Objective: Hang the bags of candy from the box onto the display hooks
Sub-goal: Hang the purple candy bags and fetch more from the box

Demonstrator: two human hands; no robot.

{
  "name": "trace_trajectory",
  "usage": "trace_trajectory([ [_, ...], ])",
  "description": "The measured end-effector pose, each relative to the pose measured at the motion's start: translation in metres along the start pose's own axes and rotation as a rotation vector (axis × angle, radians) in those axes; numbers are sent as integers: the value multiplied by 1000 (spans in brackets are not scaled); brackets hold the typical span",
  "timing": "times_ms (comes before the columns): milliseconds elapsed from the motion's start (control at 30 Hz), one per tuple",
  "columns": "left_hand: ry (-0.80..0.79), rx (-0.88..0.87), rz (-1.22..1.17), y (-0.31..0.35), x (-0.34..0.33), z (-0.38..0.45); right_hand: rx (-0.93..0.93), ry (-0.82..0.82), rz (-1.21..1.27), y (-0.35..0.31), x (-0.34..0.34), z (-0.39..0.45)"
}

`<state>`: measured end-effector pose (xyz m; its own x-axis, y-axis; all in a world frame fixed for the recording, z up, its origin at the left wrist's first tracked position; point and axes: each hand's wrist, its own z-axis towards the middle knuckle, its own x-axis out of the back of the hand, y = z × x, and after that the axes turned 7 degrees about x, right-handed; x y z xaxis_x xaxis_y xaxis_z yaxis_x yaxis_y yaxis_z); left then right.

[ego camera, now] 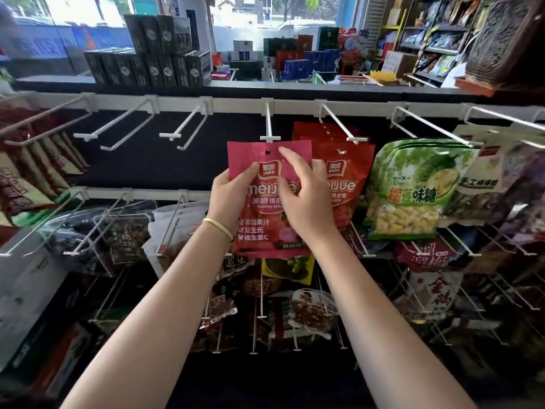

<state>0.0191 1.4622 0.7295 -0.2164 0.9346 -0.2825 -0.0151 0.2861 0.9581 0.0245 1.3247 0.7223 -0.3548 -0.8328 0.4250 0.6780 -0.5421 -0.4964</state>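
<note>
- Head view: pink Yake gummy jelly bag held up just below the tip of the empty centre display hook, punch hole not yet threaded.
- Left hand gripping the bag's left edge, thumb curled over the front; right hand pinching the bag from the right, forefinger raised toward the top edge.
- Already hung on the next hook to the right: red Yake bags; beyond them, durian candy bags.
- Left to do, judging by this: thread this bag; several top-row hooks to the left bare. Box not visible.
</note>
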Motion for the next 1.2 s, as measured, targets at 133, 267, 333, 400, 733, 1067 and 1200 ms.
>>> trace_trajectory([
  [133, 16, 0, -16, -1, 0, 6, -36, -34, -35, 1, -1, 5],
  [267, 26, -8, 57, -5, 3, 19, -28, -71, -206, 5, -8, 2],
  [333, 36, -13, 99, -7, 2, 26, 12, -13, -425, 6, -13, -5],
  [400, 48, -23, 131, -6, 1, 35, 66, 18, -543, 6, -19, -13],
  [733, 163, -46, 458, -9, 20, 61, -70, -100, -485, 7, -51, -27],
  [1067, -350, -7, 1036, 3, 199, 6, -297, -438, -39, -79, -137, -57],
  [1200, -366, -43, 1012, 31, 310, 3, -369, -489, 225, -150, -222, -63],
])
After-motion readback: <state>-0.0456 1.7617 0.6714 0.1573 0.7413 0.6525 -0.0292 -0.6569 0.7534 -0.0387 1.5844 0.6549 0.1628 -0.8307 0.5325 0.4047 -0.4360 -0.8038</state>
